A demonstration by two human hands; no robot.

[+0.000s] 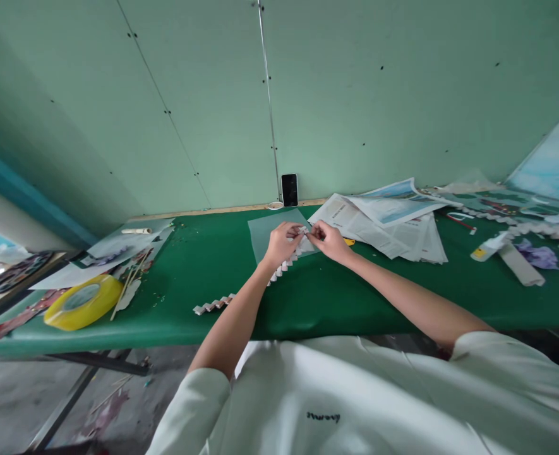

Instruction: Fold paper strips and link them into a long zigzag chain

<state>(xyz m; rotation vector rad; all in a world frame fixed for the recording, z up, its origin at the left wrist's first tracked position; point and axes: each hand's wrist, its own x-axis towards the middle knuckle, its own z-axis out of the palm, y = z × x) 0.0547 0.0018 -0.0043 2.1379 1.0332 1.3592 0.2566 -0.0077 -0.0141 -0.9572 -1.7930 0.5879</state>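
Observation:
A zigzag folded-paper chain (214,304) runs diagonally across the green table, passing beneath my left forearm up to my hands. My left hand (283,242) pinches the chain close to its upper end. Opposite it, my right hand (329,241) has its thumb and fingers closed at the same end of the chain. The small piece between the fingertips is partly hidden by them. Under both hands lies a translucent sheet (261,231).
A phone (289,189) leans on the wall behind my hands. Printed papers (393,221) lie to the right, with a glue bottle (490,247) and crumpled purple paper (537,254) beyond. At left are a yellow tape roll (84,302), thin sticks (130,284) and paper sheets (132,246).

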